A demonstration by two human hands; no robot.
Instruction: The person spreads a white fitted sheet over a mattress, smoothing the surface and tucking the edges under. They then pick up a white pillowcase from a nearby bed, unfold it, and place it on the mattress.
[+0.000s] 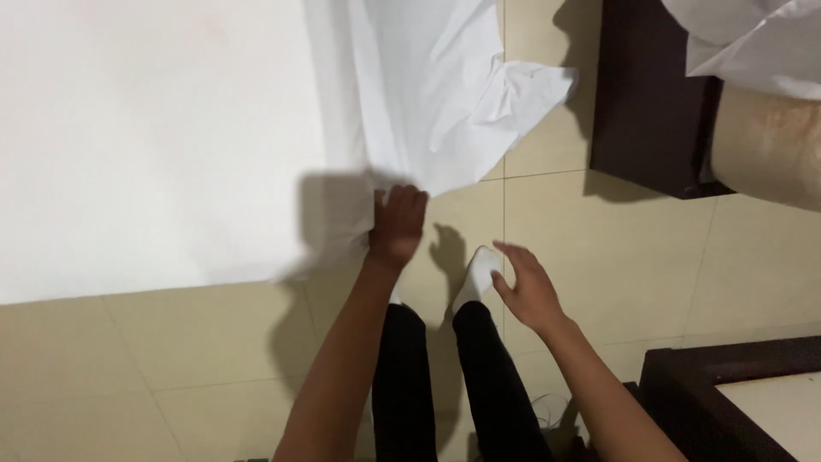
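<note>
Left hand (398, 224) at frame centre pinching white sheet (410, 94); right hand (526, 287) lower right, spread, empty, above floor (616, 248).

Seen from above, a white sheet (154, 145) covers a bed (103, 214), and the left hand (398, 224) grips the sheet at the bed's corner, where loose folds spill onto the beige tiled floor (616, 257). The right hand (528, 287) hangs open and empty beside that corner, above a white-socked foot (479, 274) on the floor. Dark wooden furniture (650, 103) stands well apart from the bed, across the tiles.
</note>
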